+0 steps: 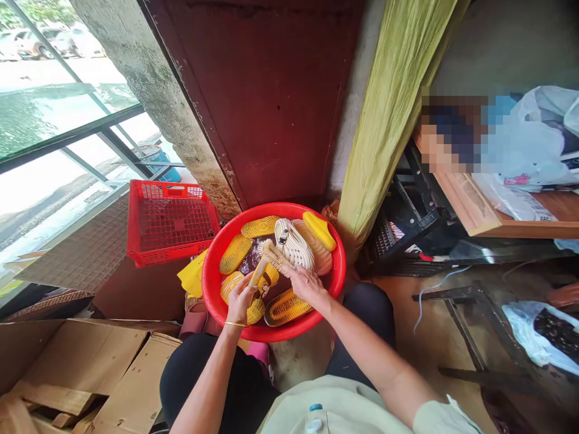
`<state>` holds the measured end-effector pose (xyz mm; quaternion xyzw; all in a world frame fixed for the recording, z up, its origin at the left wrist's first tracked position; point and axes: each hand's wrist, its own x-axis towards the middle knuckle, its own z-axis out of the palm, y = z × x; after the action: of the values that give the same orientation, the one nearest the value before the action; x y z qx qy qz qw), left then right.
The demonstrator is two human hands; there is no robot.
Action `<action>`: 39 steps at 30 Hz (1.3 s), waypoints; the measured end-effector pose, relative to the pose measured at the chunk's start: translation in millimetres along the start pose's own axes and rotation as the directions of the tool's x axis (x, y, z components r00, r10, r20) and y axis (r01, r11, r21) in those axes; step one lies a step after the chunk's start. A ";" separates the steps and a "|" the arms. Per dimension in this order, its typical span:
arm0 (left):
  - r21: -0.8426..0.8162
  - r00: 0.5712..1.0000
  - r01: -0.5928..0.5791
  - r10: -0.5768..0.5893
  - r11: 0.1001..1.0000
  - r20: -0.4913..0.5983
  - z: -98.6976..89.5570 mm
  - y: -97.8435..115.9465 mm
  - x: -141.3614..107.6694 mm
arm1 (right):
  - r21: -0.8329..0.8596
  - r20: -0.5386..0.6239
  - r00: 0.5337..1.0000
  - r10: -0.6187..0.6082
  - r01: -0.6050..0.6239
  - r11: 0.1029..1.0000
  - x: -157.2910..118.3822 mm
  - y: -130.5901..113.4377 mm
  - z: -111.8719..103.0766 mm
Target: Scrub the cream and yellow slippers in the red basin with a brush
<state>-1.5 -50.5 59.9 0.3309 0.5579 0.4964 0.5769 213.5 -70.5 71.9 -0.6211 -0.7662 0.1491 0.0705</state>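
Beige shirt front (pixel 325 407) fills the bottom of the frame, and both forearms reach past it into a red plastic basin (pixel 271 209) on the floor (pixel 294 361). Dark water (pixel 251 256) and yellow clogs (pixel 284 307) lie in the basin, along with a white perforated clog (pixel 296 246). Right hand (pixel 307 286) has its fingers (pixel 301 276) closed around a bristle brush (pixel 272 255), whose bristles touch the white perforated clog. Left hand (pixel 239 299) has its fingers (pixel 242 283) curled around a pale yellow strip (pixel 257 272), partly hidden and hard to identify. Red plastic crate (pixel 169 223) stands left of the basin; a cardboard box (pixel 67 367) sits lower left.
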 end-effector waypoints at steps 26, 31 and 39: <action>-0.692 0.947 0.226 -0.321 0.685 -0.008 -2.1 24.1 22.7 | 0.114 -0.020 0.997 -0.076 0.077 0.990 -20.7 -35.1 20.5; -0.650 0.949 0.226 -0.316 0.725 -0.022 -18.8 28.6 13.8 | 0.419 -0.160 0.982 -0.096 0.156 0.894 -14.6 -35.7 36.0; -0.417 0.976 0.211 -0.213 0.884 0.043 -25.2 35.7 -2.8 | 0.608 -0.302 0.942 0.148 0.071 0.791 7.6 -40.9 3.5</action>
<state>-33.0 -47.2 90.1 0.1355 0.4724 0.5391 0.6840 172.7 -71.1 80.9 -0.5965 -0.6405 0.2822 0.3929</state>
